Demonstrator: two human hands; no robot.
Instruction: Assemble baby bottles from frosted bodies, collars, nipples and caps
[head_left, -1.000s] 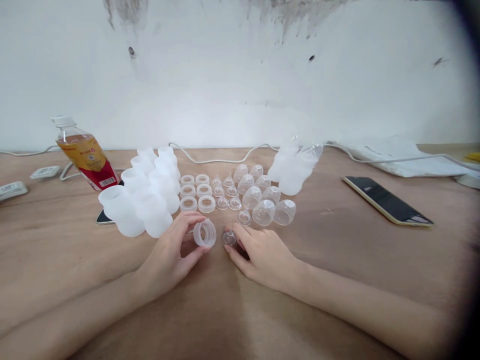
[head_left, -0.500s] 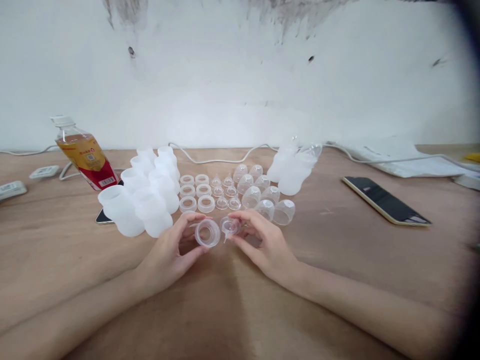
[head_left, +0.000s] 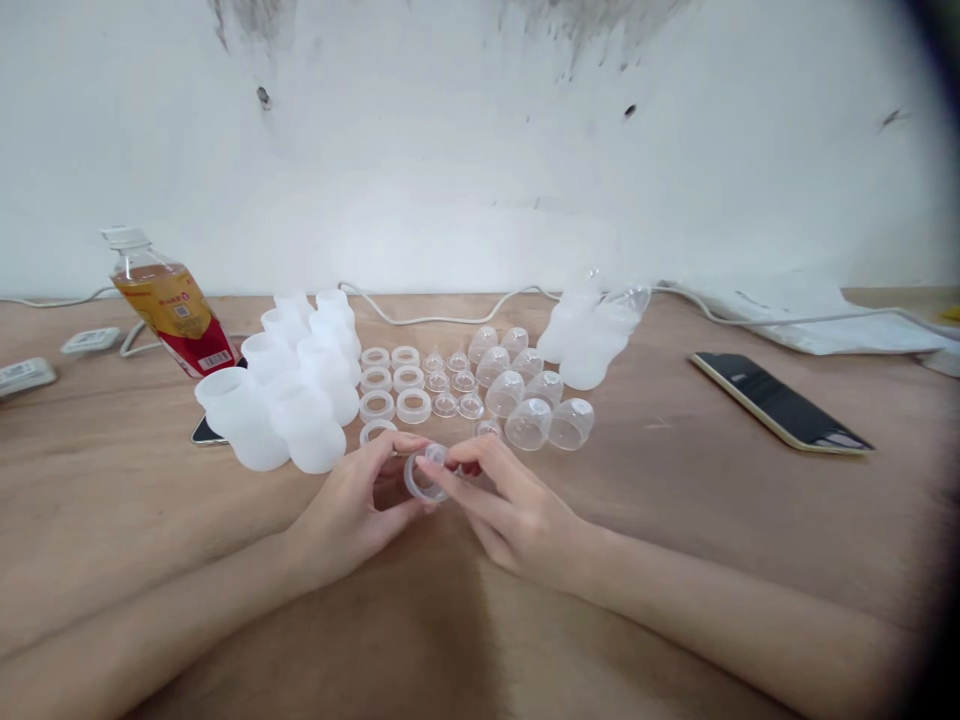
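Between thumb and fingers, my left hand holds a clear ring at the front middle. My right hand pinches a small clear nipple against the ring's opening; the fingers partly hide it. Behind my hands are rows of loose rings, small clear nipples and clear domed caps. White frosted bottles stand upright on the left. At the back right, a few frosted bottles have clear tops on them.
A drink bottle leans at the left, near white plug-like boxes. A phone lies on the right, with a white plastic bag behind it. A white cable runs along the wall; another phone lies partly under the left bottles.
My right hand has moved left and brought the nipple onto the ring. The ring in my left hand has shifted slightly right. The view has shifted a little.
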